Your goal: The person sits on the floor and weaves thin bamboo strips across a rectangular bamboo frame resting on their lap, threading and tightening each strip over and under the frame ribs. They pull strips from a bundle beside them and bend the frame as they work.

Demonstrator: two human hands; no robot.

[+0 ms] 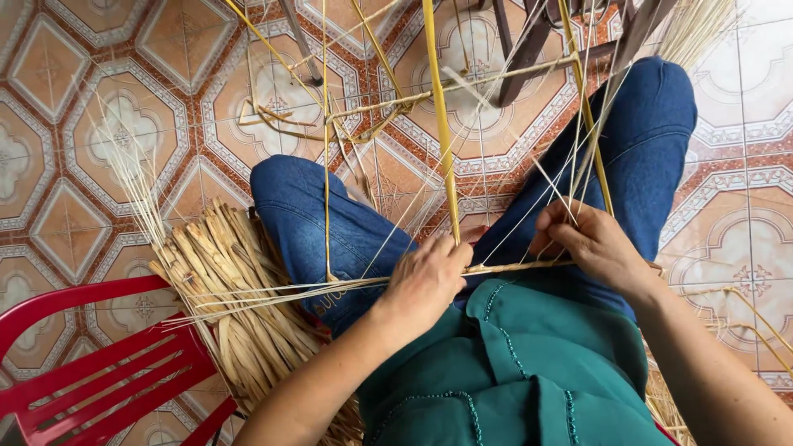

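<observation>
Head view: the left hand [425, 281] pinches the yellow cane upright [442, 124] where it meets the horizontal rim strip [512, 267] across the lap — steadying the frame — while the right hand [591, 244] grips thin pale strands [529, 198], fingers closed, keeping them taut. Bundled dried reed [231, 297] lies left, within reach.

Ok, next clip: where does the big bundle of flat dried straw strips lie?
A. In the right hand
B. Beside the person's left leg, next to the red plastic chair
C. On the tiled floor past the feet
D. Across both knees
B: the straw bundle lies beside the left leg, against the red chair.
</observation>
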